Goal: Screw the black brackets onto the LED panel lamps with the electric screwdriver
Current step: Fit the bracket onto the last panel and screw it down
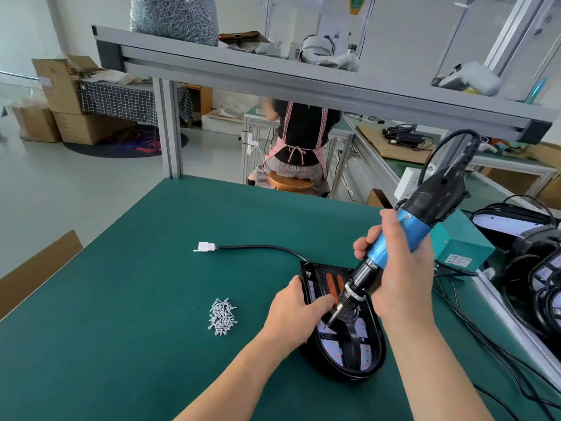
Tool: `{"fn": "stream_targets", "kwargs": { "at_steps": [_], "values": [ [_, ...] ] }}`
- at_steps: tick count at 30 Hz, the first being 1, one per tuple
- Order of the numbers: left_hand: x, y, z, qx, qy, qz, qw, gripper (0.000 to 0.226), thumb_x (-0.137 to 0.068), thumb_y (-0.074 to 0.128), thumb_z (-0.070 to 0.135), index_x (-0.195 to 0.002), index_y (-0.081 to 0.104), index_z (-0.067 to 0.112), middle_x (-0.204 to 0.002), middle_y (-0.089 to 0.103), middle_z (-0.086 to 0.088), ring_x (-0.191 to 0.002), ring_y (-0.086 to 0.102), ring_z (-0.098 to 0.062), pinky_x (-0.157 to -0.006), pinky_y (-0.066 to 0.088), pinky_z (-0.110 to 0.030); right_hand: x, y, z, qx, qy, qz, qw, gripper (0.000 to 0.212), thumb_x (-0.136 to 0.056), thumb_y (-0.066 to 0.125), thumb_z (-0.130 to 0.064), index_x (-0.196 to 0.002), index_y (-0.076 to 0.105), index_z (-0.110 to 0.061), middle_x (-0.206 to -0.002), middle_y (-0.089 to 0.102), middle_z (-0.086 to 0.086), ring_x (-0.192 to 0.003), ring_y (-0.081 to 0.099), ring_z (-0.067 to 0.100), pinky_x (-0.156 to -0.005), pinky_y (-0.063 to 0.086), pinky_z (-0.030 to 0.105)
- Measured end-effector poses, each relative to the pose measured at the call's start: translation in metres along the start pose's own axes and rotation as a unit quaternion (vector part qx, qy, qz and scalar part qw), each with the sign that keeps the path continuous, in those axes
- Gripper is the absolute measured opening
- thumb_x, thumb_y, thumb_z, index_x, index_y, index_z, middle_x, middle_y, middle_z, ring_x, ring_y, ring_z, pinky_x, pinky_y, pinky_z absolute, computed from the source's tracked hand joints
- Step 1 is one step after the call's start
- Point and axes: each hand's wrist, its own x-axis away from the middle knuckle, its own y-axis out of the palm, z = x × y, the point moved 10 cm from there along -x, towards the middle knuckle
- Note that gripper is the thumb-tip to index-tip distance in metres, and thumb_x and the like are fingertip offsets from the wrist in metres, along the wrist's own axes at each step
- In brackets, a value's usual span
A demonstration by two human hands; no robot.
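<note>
We log this as the screw-driving step. The electric screwdriver (403, 235) is tilted, with its cord end up to the far right and its bit down to the near left. The bit tip sits inside the LED panel lamp (377, 338), at the left end of the black bracket (353, 340). We can't tell whether a screw is under the tip; it's too small and partly hidden by the fingers.

The lamp lies open side up on the green table mat (136, 268), near the middle and right of centre. The bracket lies across the LED board inside it. The lamp's cable (267, 247) runs far-left to a white connector (206, 247).

Fingers:
- **Right hand** (397, 275): wrapped tightly round the screwdriver's blue barrel, fingertips (364, 243) curled over its left side. It's a full grip with no gap.
- **Left hand** (288, 320): curled over the lamp's left rim and holding the housing down. Its fingertips (321, 302) reach inside, just beside the bit. We can't tell whether they also pinch a screw.

Our judgement on the next move: stand the bit square on the screw head, press down and run the driver while the left hand keeps the lamp from twisting. After that, take another screw from the loose screw pile (222, 319), which is to the left of the lamp and well apart from it.

More black lamps (534, 268) are stacked at the right edge, beside a teal power box (464, 247).
</note>
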Motion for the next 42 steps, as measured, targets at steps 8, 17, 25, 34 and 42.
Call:
{"fn": "stream_targets", "kwargs": {
  "at_steps": [8,17,25,34,42],
  "values": [
    [0.002,-0.001,0.001,0.000,-0.003,0.001,1.000,0.026,-0.079,0.068,0.045,-0.097,0.059,0.030,-0.090,0.071,0.009,-0.078,0.067,-0.012,-0.054,0.045,-0.027,0.005,0.011,0.003,0.039,-0.001,-0.048,0.998,0.029,-0.087,0.069,-0.035,-0.096,0.053,-0.013,-0.062,0.056,0.001,-0.057,0.062,0.022,-0.054,0.050,0.029],
    [0.002,-0.001,0.002,-0.015,-0.003,0.002,1.000,0.028,-0.082,0.067,0.047,-0.098,0.059,0.026,-0.088,0.070,0.008,-0.075,0.065,-0.012,-0.056,0.047,-0.028,0.011,0.025,0.005,0.054,-0.010,-0.080,0.995,0.032,-0.081,0.071,-0.038,-0.097,0.057,-0.015,-0.060,0.058,0.000,-0.056,0.062,0.022,-0.054,0.050,0.031],
    [-0.001,-0.001,-0.001,-0.055,-0.002,0.014,0.998,0.033,-0.083,0.058,0.051,-0.101,0.054,0.024,-0.091,0.067,0.007,-0.085,0.062,-0.010,-0.072,0.050,-0.027,0.016,0.034,0.012,0.072,-0.019,-0.120,0.990,0.022,-0.081,0.073,-0.038,-0.100,0.066,-0.031,-0.061,0.060,0.001,-0.056,0.061,0.025,-0.057,0.050,0.029],
    [-0.002,-0.001,0.001,-0.075,-0.014,0.032,0.997,0.028,-0.090,0.057,0.043,-0.101,0.051,0.017,-0.089,0.064,0.005,-0.080,0.057,-0.011,-0.061,0.039,-0.020,0.011,0.038,0.012,0.064,-0.026,-0.146,0.987,0.021,-0.083,0.071,-0.026,-0.087,0.053,-0.015,-0.059,0.052,0.000,-0.050,0.053,0.024,-0.055,0.047,0.029],
    [-0.003,-0.001,-0.006,-0.064,-0.028,0.038,0.997,0.031,-0.089,0.059,0.045,-0.100,0.051,0.017,-0.089,0.066,0.002,-0.079,0.058,-0.012,-0.060,0.039,-0.022,0.011,0.038,0.021,0.043,0.005,-0.147,0.988,0.017,-0.084,0.067,-0.009,-0.083,0.050,-0.012,-0.058,0.047,0.003,-0.045,0.048,0.023,-0.051,0.044,0.029]
  ]
}}
